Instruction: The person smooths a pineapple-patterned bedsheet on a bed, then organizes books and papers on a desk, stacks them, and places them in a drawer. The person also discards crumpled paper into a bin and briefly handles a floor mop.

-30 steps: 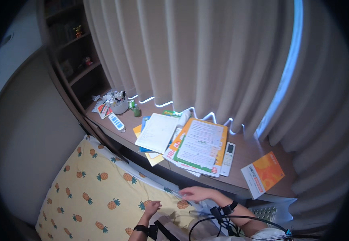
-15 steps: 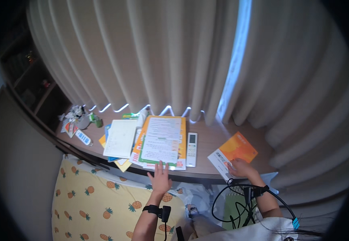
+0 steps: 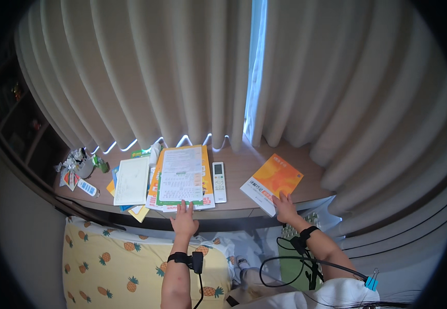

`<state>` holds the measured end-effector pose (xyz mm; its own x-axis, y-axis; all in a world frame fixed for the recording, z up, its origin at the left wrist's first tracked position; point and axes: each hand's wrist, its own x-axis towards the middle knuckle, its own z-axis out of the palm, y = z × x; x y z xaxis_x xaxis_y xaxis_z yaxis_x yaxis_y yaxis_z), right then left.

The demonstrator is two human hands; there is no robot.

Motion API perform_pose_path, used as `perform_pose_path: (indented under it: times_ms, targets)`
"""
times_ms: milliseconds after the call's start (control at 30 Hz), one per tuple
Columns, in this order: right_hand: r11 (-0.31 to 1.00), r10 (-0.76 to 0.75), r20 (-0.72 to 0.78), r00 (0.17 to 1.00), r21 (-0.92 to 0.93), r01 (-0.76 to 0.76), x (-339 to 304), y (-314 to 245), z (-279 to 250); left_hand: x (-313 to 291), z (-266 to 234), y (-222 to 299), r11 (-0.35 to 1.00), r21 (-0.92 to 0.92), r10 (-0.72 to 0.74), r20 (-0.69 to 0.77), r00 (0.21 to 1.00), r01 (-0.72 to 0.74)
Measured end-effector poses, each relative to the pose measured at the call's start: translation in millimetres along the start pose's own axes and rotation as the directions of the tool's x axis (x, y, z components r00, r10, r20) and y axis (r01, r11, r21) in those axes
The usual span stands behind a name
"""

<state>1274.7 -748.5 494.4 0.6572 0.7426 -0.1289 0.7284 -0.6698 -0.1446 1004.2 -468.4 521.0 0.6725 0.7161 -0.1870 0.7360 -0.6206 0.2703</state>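
My left hand (image 3: 185, 222) has its fingers spread, with the tips at the near edge of a printed white sheet (image 3: 181, 172). That sheet lies on a pile of orange, green and white booklets. Over to the right, an orange and white book (image 3: 276, 175) rests at an angle on the wooden desk (image 3: 239, 154). My right hand (image 3: 286, 210) touches the book's near right edge with fingers stretched out. A white remote control (image 3: 219, 190) lies between the pile and the book.
Left of the pile lie an open cream notebook (image 3: 132, 181) and a second remote (image 3: 88, 187). A grey pot (image 3: 83, 167) stands farther left. Long curtains (image 3: 182, 72) hang behind the desk. A pineapple-print bed (image 3: 130, 262) is in front. Black cables (image 3: 313, 257) hang by my right arm.
My view has turned to the right, so everything sits farther left. The right hand's fingers, bent at the book's edge before, are now stretched out on it. The left hand stays by the sheet.
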Motion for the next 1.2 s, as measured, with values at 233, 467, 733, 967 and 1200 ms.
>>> perform_pose_path:
  times_ms: [233,467,733,967,1200]
  targets:
    - [-0.138,0.392,0.509,0.767,0.856,-0.498,24,55,52,18,-12,3,0.994,0.105,0.015,0.022,1.0,-0.017]
    - [-0.269,-0.017,0.707,0.707,0.677,-0.684,17,24,30,50,-31,11,0.986,0.08,-0.152,0.075,0.986,0.146]
    - [0.273,-0.2,0.646,0.736,0.759,-0.592,66,127,-30,75,-41,38,0.979,0.097,-0.188,0.118,0.975,0.177]
    - [0.422,-0.11,0.645,0.756,0.72,-0.552,88,167,-8,102,-43,65,0.902,0.327,-0.33,0.106,0.938,0.281]
    - [0.198,-0.043,0.624,0.78,0.771,-0.606,98,160,-30,113,-16,91,0.858,0.368,-0.333,-0.13,0.934,0.358]
